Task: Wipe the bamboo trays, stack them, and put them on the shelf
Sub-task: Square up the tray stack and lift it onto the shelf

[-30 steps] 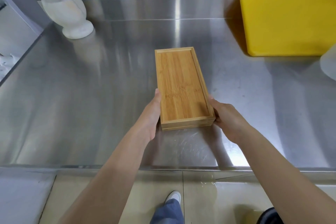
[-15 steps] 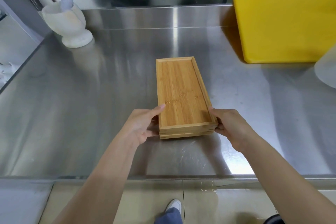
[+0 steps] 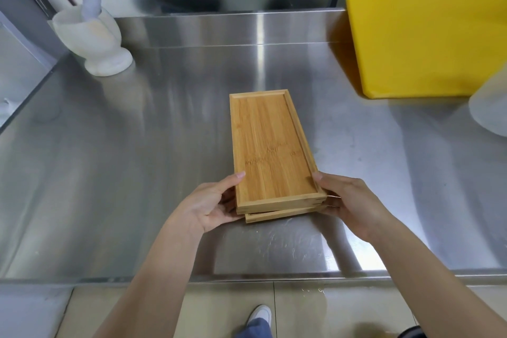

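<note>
Standing at the far left of the shiny steel tabletop (image 3: 115, 162) is a white stone mortar (image 3: 94, 42) with a pale pestle (image 3: 91, 4) poking out of its top. Next comes the left hand (image 3: 204, 207), which is closed on the near left corner of a stack of bamboo trays (image 3: 270, 145); its thumb lies on the top rim and its fingers are tucked under the stack. The trays sit in the middle of the tabletop, with their long sides running away from the person. The top tray faces up and has nothing in it. The bottom tray sticks out a little at the near end, so the stack is not quite even. How many trays are in the stack is hard to tell. The right hand (image 3: 354, 206) grips the near right corner the same way, thumb on top and fingers at the side and below. Both hands are clamped on the stack, one on each side. Farther back on the right lies a thick yellow cutting board (image 3: 428, 38). At the right edge is part of a pale round container (image 3: 491, 107), too cut off to name. Down below, a white shoe (image 3: 260, 315) shows on the tiled floor (image 3: 219, 307).
</note>
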`<move>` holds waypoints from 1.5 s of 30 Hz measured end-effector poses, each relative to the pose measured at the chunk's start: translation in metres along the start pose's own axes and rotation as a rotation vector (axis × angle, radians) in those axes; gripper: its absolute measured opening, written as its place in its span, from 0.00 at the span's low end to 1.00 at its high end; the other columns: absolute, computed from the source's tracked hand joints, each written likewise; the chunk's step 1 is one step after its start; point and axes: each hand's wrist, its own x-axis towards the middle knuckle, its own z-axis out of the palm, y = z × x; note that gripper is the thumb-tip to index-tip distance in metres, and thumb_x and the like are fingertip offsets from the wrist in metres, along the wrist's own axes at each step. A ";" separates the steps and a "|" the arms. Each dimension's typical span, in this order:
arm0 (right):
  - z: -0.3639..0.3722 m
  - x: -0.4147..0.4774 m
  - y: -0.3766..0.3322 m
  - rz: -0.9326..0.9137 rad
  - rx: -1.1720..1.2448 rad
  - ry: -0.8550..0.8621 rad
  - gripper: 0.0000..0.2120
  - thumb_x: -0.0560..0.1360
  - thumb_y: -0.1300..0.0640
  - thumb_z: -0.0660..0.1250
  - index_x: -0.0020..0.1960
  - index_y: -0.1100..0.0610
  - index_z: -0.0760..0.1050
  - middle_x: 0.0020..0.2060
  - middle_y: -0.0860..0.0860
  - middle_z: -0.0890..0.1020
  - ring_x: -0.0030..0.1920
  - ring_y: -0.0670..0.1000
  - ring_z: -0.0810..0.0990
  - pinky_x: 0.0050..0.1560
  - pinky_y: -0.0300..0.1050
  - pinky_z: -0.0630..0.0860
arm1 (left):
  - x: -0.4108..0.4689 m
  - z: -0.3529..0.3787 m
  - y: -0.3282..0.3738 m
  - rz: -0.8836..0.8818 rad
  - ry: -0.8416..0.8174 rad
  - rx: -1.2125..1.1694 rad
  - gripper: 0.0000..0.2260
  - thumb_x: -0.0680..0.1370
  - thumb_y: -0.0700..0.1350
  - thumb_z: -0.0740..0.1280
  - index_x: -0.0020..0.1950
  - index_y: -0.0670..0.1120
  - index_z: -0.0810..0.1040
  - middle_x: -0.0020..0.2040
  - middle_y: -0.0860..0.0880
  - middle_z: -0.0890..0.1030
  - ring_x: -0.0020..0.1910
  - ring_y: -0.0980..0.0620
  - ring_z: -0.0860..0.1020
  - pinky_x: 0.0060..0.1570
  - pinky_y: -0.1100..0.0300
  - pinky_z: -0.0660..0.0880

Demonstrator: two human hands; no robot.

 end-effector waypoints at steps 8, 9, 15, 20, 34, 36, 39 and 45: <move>-0.003 0.008 0.002 -0.036 0.029 -0.071 0.12 0.73 0.56 0.66 0.53 0.61 0.80 0.47 0.61 0.80 0.47 0.60 0.79 0.55 0.56 0.78 | 0.000 -0.003 0.003 0.005 -0.025 -0.002 0.18 0.61 0.43 0.75 0.49 0.41 0.80 0.44 0.43 0.83 0.44 0.46 0.81 0.43 0.47 0.78; -0.004 0.009 0.003 -0.044 0.027 -0.083 0.13 0.72 0.55 0.67 0.53 0.61 0.80 0.46 0.60 0.81 0.47 0.60 0.80 0.54 0.55 0.78 | 0.000 -0.003 0.002 0.026 -0.020 0.006 0.17 0.63 0.43 0.75 0.50 0.41 0.80 0.44 0.43 0.83 0.44 0.47 0.81 0.44 0.48 0.79; -0.013 0.006 0.016 -0.189 -0.243 -0.255 0.26 0.63 0.62 0.76 0.59 0.47 0.76 0.50 0.44 0.85 0.52 0.45 0.82 0.55 0.35 0.78 | -0.008 -0.007 -0.021 0.292 -0.097 0.149 0.22 0.64 0.44 0.73 0.58 0.46 0.77 0.55 0.48 0.84 0.55 0.50 0.81 0.57 0.52 0.76; -0.011 0.011 0.026 -0.284 -0.589 -0.154 0.30 0.67 0.67 0.72 0.65 0.47 0.71 0.42 0.31 0.83 0.48 0.32 0.79 0.49 0.22 0.71 | -0.006 -0.015 -0.043 0.440 -0.187 0.430 0.37 0.59 0.41 0.80 0.65 0.52 0.70 0.61 0.52 0.80 0.60 0.55 0.78 0.57 0.63 0.75; -0.002 0.010 0.037 -0.357 -0.800 -0.015 0.18 0.71 0.61 0.70 0.60 0.53 0.75 0.37 0.33 0.77 0.37 0.28 0.76 0.39 0.18 0.67 | 0.004 -0.007 -0.069 0.619 0.193 0.632 0.34 0.66 0.44 0.76 0.70 0.51 0.68 0.63 0.54 0.77 0.62 0.54 0.75 0.65 0.49 0.71; -0.002 0.010 0.039 -0.361 -0.776 -0.011 0.17 0.71 0.62 0.70 0.59 0.54 0.76 0.37 0.34 0.78 0.37 0.27 0.75 0.40 0.19 0.68 | 0.003 -0.006 -0.069 0.628 0.201 0.608 0.33 0.66 0.43 0.77 0.69 0.51 0.68 0.62 0.54 0.78 0.61 0.55 0.76 0.64 0.49 0.72; -0.002 0.011 0.041 -0.351 -0.737 -0.020 0.17 0.71 0.64 0.69 0.59 0.55 0.75 0.31 0.33 0.80 0.38 0.25 0.75 0.39 0.18 0.67 | 0.002 -0.004 -0.070 0.633 0.201 0.592 0.32 0.67 0.41 0.76 0.68 0.50 0.70 0.60 0.54 0.79 0.59 0.55 0.77 0.63 0.50 0.73; -0.002 0.009 0.043 -0.343 -0.613 -0.020 0.19 0.70 0.66 0.69 0.59 0.54 0.76 0.35 0.32 0.81 0.40 0.24 0.75 0.41 0.17 0.67 | -0.001 0.001 -0.072 0.629 0.232 0.555 0.31 0.68 0.39 0.75 0.69 0.49 0.70 0.59 0.54 0.80 0.58 0.57 0.77 0.63 0.54 0.73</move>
